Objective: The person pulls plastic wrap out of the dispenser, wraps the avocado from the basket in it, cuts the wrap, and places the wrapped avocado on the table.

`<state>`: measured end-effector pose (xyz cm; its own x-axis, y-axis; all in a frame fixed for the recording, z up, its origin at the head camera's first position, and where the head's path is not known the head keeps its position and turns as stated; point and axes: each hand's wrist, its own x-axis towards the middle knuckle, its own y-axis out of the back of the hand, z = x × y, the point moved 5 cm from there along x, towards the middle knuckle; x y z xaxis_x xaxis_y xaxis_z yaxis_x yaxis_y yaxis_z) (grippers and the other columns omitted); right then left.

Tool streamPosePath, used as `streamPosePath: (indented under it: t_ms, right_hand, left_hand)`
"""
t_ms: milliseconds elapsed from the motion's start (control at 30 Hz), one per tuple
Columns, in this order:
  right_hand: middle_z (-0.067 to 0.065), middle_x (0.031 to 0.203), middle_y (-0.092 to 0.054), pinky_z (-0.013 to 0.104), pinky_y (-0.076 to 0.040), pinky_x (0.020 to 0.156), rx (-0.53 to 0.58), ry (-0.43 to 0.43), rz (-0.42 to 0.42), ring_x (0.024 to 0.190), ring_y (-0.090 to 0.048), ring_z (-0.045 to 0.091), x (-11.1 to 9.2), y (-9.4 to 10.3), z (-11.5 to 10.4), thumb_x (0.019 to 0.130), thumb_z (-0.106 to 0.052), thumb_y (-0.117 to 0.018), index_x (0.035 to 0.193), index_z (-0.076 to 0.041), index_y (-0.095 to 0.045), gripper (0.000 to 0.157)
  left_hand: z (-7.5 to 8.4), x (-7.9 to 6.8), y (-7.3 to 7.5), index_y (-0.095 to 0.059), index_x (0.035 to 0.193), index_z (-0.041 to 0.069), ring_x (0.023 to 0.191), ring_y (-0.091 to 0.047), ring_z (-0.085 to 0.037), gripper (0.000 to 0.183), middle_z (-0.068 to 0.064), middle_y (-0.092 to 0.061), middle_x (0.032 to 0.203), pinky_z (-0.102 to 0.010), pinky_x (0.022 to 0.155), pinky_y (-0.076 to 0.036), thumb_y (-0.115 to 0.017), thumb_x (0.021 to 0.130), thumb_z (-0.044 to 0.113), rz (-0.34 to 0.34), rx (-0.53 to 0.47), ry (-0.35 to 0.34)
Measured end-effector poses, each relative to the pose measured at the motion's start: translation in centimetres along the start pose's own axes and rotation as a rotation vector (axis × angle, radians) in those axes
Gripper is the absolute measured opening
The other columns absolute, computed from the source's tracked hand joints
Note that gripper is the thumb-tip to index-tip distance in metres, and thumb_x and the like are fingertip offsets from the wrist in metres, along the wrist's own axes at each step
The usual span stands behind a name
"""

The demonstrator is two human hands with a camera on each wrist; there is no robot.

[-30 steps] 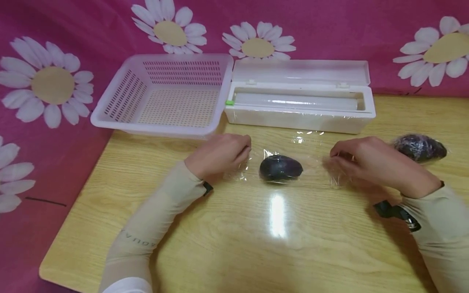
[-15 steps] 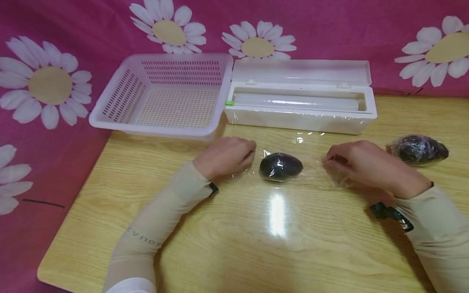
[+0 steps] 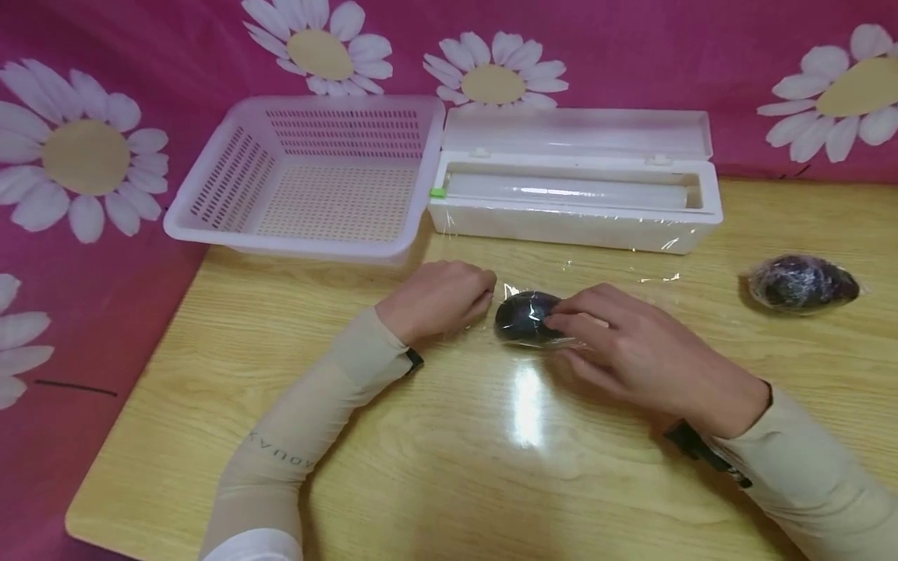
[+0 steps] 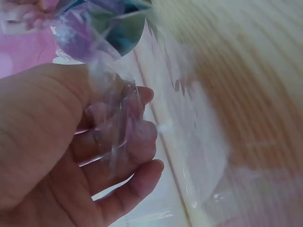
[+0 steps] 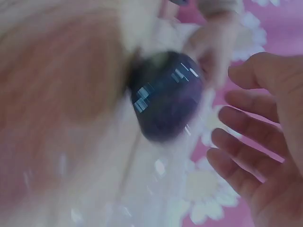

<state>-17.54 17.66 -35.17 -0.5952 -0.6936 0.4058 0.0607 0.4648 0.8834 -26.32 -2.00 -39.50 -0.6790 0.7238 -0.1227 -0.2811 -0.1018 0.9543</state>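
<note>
On the pale wood-grain tabletop point(image 3: 435, 483), the head view shows a glossy, dark purple, egg-shaped vegetable point(image 3: 522, 318) between the hands, its long axis running roughly left to right; the right hand point(image 3: 634, 347) is nearer, its fingertips overlapping the vegetable's right end, while the left hand point(image 3: 440, 296) lies just beside the other end. The left wrist view reveals what the head view hides: the left grip pinches gathered, clear plastic film point(image 4: 116, 123). The right wrist view shows the right grip released, fingers loosely spread, and a gap between fingertips and vegetable that the head view does not show
</note>
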Motion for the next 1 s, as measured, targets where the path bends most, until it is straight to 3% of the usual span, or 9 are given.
streamPosePath:
  t_ms: [67, 233, 333, 467, 633, 800, 1000]
  right_hand:
    - [0.009, 0.125, -0.07, 0.047, -0.059, 0.093, 0.004, -0.008, -0.025, 0.112, -0.067, 0.025, 0.5, -1.0, -0.4, 0.108, -0.051, -0.042, 0.128, -0.005, -0.069, 0.057]
    - [0.012, 0.129, -0.067, 0.047, -0.059, 0.096, 0.015, -0.058, -0.065, 0.117, -0.065, 0.027, 1.0, -2.3, 0.2, 0.09, -0.032, -0.08, 0.134, -0.003, -0.066, 0.055]
    - [0.013, 0.123, -0.067, 0.047, -0.059, 0.095, 0.025, -0.073, -0.054, 0.113, -0.066, 0.028, 1.2, -2.6, 0.8, 0.081, -0.023, -0.088, 0.13, -0.002, -0.066, 0.058]
    - [0.014, 0.12, -0.067, 0.048, -0.059, 0.095, 0.049, -0.074, -0.029, 0.11, -0.066, 0.029, 1.5, -2.7, 1.3, 0.077, -0.02, -0.091, 0.128, -0.002, -0.066, 0.059]
    - [0.015, 0.118, -0.067, 0.05, -0.059, 0.094, 0.056, -0.067, -0.006, 0.109, -0.066, 0.03, 1.6, -2.8, 1.6, 0.077, -0.016, -0.09, 0.126, 0.0, -0.065, 0.058]
    - [0.015, 0.118, -0.068, 0.05, -0.058, 0.095, 0.06, -0.058, 0.009, 0.109, -0.066, 0.031, 1.6, -2.8, 1.7, 0.076, -0.015, -0.09, 0.125, 0.001, -0.065, 0.057]
    - [0.015, 0.118, -0.068, 0.049, -0.059, 0.095, 0.073, -0.049, 0.007, 0.109, -0.066, 0.031, 1.6, -2.9, 1.8, 0.077, -0.016, -0.09, 0.126, 0.001, -0.065, 0.058]
  left_hand:
    - [0.0, -0.1, 0.0, -0.062, 0.081, 0.014, 0.064, -0.053, -0.013, 0.024, 0.003, -0.057, 0.07, -0.029, 0.06, -0.047, -0.051, 0.103, 0.014, 0.005, -0.007, -0.006]
    - [-0.2, -0.1, -0.1, -0.061, 0.083, 0.015, 0.067, -0.054, -0.015, 0.025, 0.003, -0.057, 0.072, -0.032, 0.064, -0.049, -0.048, 0.104, 0.016, 0.011, -0.03, -0.005]
    - [-0.5, -0.4, 0.1, -0.062, 0.088, 0.014, 0.072, -0.056, -0.016, 0.025, 0.001, -0.061, 0.078, -0.033, 0.069, -0.051, -0.044, 0.105, 0.019, -0.001, -0.062, 0.021]
    - [-1.1, -1.2, 0.7, -0.068, 0.114, 0.011, 0.087, -0.063, -0.014, 0.032, 0.001, -0.069, 0.098, -0.033, 0.084, -0.055, -0.047, 0.104, 0.033, -0.019, -0.124, 0.046]
    - [-1.2, -3.0, 1.5, -0.05, 0.148, 0.011, 0.104, -0.062, -0.014, 0.069, 0.001, -0.066, 0.117, -0.035, 0.098, -0.053, -0.063, 0.093, 0.051, -0.093, -0.138, 0.031]
    - [-1.0, -4.1, 2.0, -0.037, 0.156, 0.015, 0.116, -0.058, -0.014, 0.076, 0.002, -0.061, 0.129, -0.038, 0.106, -0.051, -0.066, 0.088, 0.031, -0.131, -0.117, 0.023]
    - [-0.9, -4.1, 2.6, -0.05, 0.144, 0.014, 0.115, -0.063, -0.017, 0.049, -0.002, -0.067, 0.125, -0.038, 0.101, -0.055, -0.062, 0.097, 0.021, -0.055, -0.137, 0.045]
